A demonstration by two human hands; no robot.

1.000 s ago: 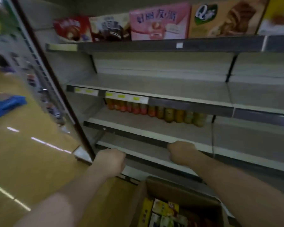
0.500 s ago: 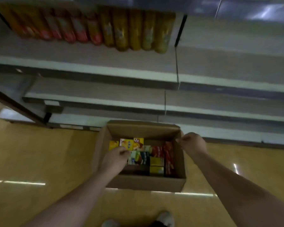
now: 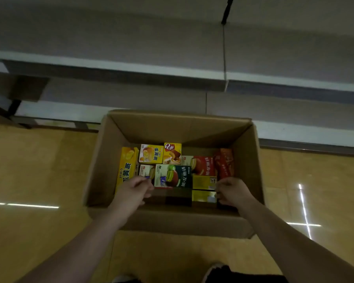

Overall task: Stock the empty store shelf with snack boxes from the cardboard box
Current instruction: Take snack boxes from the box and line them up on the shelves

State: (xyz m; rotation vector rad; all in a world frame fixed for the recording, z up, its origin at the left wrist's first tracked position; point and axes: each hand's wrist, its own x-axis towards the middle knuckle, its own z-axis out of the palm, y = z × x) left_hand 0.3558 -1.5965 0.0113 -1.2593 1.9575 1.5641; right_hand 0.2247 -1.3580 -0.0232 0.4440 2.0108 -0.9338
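Cardboard box [image 3: 119, 152]: sat open on the floor, under both hands, flaps up, snack boxes packed at the bottom.
Left hand [image 3: 132, 190]: reached into the box at its near left; fingers curled at the edge of a small white-and-orange box [image 3: 146, 171], just beside the tall yellow box [image 3: 126, 167]. Whether it actually gripped anything, cannot tell.
Right hand [image 3: 232, 192]: reached in at the near right; fingers curled down by the red packet [image 3: 224, 163] and the yellow flat boxes [image 3: 203, 181]. Contact hidden by the hand, grasp cannot be told.
Green box [image 3: 173, 176]: lay flat between the two hands, touching neither clearly.
Other snack boxes: yellow egg-pie box [image 3: 151, 153] and Q-marked box [image 3: 172, 153] stood beyond the left hand; red pie box [image 3: 202, 165] lay beyond the right hand.
Shelf [image 3: 110, 66]: grey tiers ran past the far side of the box, well beyond both hands, bare where seen.
Floor [image 3: 39, 170]: yellow-brown, light streaks to the outside of each hand.
Shoe [image 3: 215, 266]: near edge, below the right forearm.
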